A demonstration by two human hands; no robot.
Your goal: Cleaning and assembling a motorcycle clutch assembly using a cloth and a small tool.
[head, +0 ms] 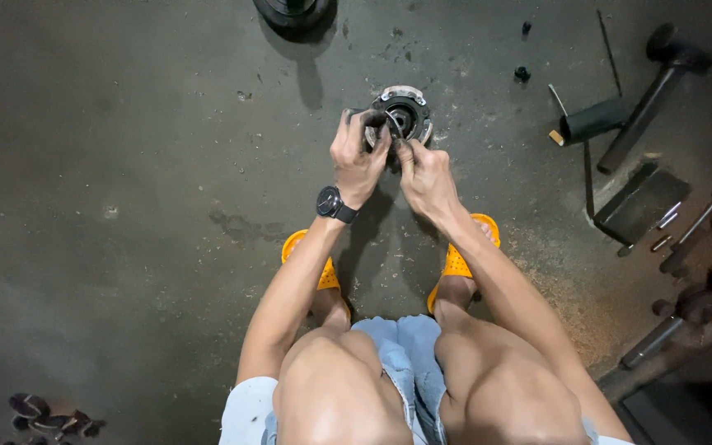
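Squatting, arms extended | both hands (393,156) pinching wire ring (392,124) over round metal hub (409,111)

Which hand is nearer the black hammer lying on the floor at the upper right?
Right. The right hand is at the round metal part, on the side toward the hammer; the left hand is farther away.

You squat on a stained concrete floor (125,165); a round metal hub (405,111) rests near its far edge, a black mallet (653,91), black roll (595,119) and loose bolts (673,218) toward its right edge
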